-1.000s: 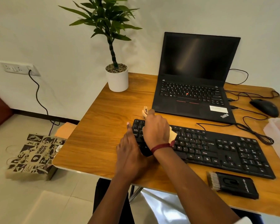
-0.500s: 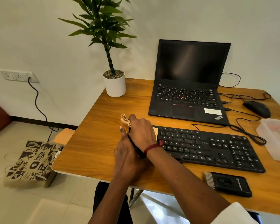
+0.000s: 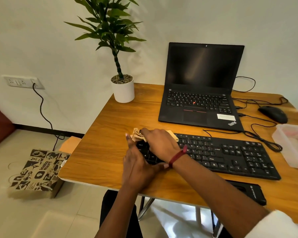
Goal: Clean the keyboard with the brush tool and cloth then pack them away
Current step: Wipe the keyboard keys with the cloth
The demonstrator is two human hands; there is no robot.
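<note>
A black keyboard (image 3: 230, 157) lies across the wooden desk (image 3: 110, 134). My right hand (image 3: 160, 143) presses a crumpled beige cloth (image 3: 138, 134) onto the keyboard's top left corner, its fingers curled over the cloth. My left hand (image 3: 138, 162) steadies the keyboard's left end, forefinger along the edge and thumb at the front. The black brush tool (image 3: 248, 191) lies near the desk's front edge, partly hidden behind my right forearm.
An open black laptop (image 3: 199, 93) stands behind the keyboard. A potted plant (image 3: 123, 86) is at the back left, a mouse (image 3: 273, 114) with cables at the right. A clear plastic box (image 3: 292, 143) sits at the right edge. A paper bag (image 3: 38, 172) is on the floor.
My right hand with the cloth has slid from the left keys up and left to the keyboard's top left corner. The left hand stays at the left end. The view has shifted.
</note>
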